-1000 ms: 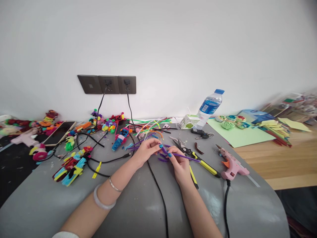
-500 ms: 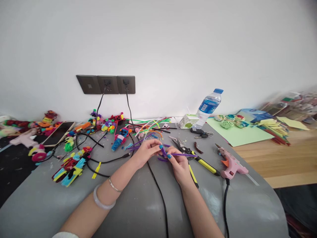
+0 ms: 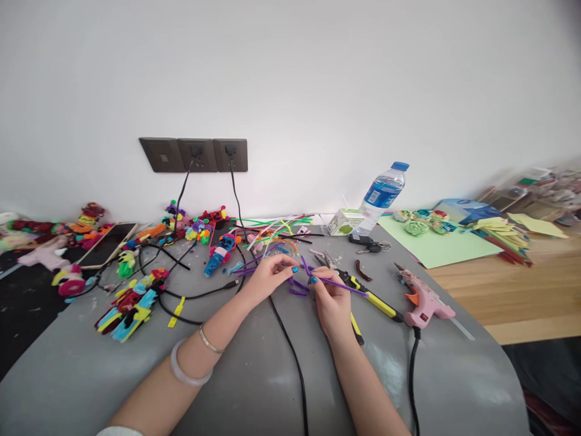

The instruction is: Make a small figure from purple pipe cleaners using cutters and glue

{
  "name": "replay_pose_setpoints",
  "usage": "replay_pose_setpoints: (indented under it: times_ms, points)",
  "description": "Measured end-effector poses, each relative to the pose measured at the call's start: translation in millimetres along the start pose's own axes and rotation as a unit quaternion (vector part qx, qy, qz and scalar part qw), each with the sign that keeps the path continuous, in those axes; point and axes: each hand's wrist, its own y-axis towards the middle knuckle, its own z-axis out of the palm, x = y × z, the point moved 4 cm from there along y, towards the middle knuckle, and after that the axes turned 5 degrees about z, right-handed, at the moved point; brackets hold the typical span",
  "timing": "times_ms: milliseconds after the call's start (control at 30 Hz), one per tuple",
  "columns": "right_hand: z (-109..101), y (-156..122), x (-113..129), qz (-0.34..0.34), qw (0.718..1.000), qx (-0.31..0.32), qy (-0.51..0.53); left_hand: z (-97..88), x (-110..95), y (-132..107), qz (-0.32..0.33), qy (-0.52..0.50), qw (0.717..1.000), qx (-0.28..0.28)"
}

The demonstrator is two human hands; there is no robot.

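A purple pipe cleaner [image 3: 342, 285] is pinched between the thumb and fingers of my right hand [image 3: 333, 300]. Its short end bends up at the left, and its long end points right over the pliers. My left hand [image 3: 271, 278] hovers just to the left, thumb and fingers drawn together; purple shows beside the fingertips, but what they hold is hidden. Beneath the hands lies a bent purple piece [image 3: 298, 292] on the grey table [image 3: 254, 375]. Black-and-yellow pliers [image 3: 379, 304] lie behind and to the right of my right hand, partly covered by it.
A pink glue gun [image 3: 426, 306] with a black cord lies at the right. Behind stand a tilted water bottle [image 3: 384, 194] and a drink carton [image 3: 345, 222], near keys [image 3: 374, 245]. Pipe-cleaner figures [image 3: 131, 306], a phone [image 3: 109, 244] and black cables [image 3: 290, 345] spread across the left and middle.
The fingertips have moved apart. My right hand has shifted slightly right with the purple pipe cleaner, whose short upper end now stands free of my left thumb.
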Motion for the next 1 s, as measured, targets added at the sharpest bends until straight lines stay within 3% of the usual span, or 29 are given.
replay_pose_setpoints:
  times_ms: [333,567,1000]
  points:
    - [7.7,-2.7,11.6,-0.041,0.997,0.033,-0.061,4.7,2.3,-2.1,0.004,0.030,0.999,0.029]
    - [7.9,-3.3,13.0,-0.045,0.992,0.051,-0.109,5.0,7.1,-2.1,-0.006,-0.002,1.000,0.027]
    - [-0.4,-4.6,-2.3,0.022,0.999,0.022,-0.018,4.9,2.3,-4.9,-0.066,-0.033,0.996,0.050]
